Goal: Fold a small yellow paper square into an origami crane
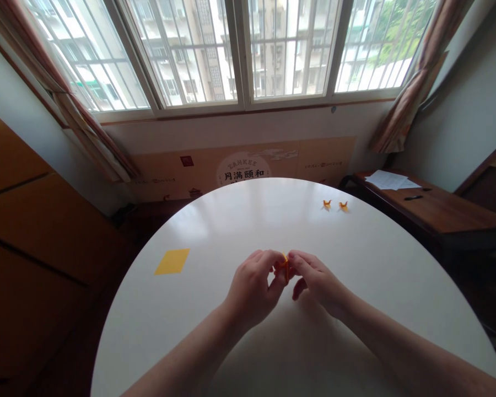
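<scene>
Both my hands meet above the middle of the round white table. My left hand and my right hand pinch a small folded orange paper piece between their fingertips. Most of the paper is hidden by my fingers. A flat yellow paper square lies on the table to the left of my hands. Two small folded orange paper figures stand side by side at the table's far right.
A dark wooden side desk with white sheets and a black pen stands at the right. A cardboard panel leans under the barred window. Wooden cabinets line the left wall.
</scene>
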Action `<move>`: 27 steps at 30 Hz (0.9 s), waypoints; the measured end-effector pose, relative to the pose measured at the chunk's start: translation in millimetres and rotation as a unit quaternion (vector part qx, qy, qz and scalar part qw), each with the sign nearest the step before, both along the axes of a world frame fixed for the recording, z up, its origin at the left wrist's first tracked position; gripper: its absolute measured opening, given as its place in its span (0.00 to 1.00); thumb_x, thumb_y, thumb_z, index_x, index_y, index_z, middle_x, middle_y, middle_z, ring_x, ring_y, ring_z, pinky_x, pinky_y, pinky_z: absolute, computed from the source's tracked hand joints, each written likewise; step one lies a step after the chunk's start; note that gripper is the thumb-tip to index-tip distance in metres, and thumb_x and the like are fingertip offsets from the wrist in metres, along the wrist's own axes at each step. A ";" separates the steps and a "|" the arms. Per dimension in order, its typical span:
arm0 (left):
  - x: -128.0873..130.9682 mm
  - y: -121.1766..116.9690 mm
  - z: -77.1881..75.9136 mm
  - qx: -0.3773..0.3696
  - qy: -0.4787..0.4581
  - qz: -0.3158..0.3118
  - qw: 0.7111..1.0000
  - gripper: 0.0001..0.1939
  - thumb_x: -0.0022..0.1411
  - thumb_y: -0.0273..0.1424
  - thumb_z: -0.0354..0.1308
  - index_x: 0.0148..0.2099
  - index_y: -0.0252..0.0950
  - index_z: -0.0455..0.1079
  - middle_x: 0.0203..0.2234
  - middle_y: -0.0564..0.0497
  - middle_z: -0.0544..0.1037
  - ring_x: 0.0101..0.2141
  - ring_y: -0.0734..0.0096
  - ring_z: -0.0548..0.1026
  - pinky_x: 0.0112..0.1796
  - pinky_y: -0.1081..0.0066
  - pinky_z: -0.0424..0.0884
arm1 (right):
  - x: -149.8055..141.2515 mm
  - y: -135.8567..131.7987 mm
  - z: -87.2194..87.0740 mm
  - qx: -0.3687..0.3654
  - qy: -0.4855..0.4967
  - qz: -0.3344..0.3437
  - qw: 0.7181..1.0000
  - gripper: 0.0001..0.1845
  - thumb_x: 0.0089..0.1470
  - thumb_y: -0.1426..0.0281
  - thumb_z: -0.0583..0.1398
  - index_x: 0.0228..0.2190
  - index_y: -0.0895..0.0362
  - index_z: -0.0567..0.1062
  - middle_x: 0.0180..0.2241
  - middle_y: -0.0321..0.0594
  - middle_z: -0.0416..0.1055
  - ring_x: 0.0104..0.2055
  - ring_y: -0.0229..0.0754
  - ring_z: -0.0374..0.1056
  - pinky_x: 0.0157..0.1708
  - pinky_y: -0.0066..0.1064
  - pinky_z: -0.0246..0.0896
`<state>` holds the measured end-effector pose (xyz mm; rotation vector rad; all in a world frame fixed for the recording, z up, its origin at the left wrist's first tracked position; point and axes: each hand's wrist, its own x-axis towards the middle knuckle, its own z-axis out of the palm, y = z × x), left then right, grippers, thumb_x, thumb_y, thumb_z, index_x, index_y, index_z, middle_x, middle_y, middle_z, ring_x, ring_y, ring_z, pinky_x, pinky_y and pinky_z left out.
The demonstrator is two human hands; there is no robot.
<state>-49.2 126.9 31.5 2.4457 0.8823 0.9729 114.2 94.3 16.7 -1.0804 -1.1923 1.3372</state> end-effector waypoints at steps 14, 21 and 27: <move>-2.0 3.4 4.3 0.085 -0.054 -0.031 0.994 0.07 0.65 0.23 0.58 0.39 0.39 0.75 0.32 0.50 0.79 0.33 0.68 0.74 0.34 0.69 0.73 | 0.0 -2.9 4.7 -0.030 0.025 -0.003 0.999 0.23 0.58 0.50 0.58 0.31 0.58 0.75 0.29 0.41 0.70 0.34 0.44 0.69 0.22 0.27 0.65; -2.4 5.1 5.9 0.069 -0.088 -0.016 0.994 0.06 0.62 0.24 0.61 0.41 0.39 0.76 0.35 0.48 0.78 0.34 0.68 0.75 0.29 0.73 0.74 | 2.2 -2.5 5.3 0.000 0.010 -0.011 1.000 0.20 0.59 0.54 0.58 0.31 0.59 0.75 0.29 0.41 0.71 0.33 0.43 0.69 0.21 0.26 0.65; -1.8 6.8 1.6 -0.119 -0.161 -0.042 0.979 0.10 0.58 0.21 0.60 0.41 0.36 0.75 0.40 0.46 0.79 0.31 0.72 0.77 0.22 0.80 0.70 | 4.6 -0.9 3.3 0.049 -0.006 -0.006 0.999 0.22 0.61 0.53 0.56 0.33 0.59 0.76 0.28 0.41 0.71 0.32 0.42 0.68 0.22 0.27 0.66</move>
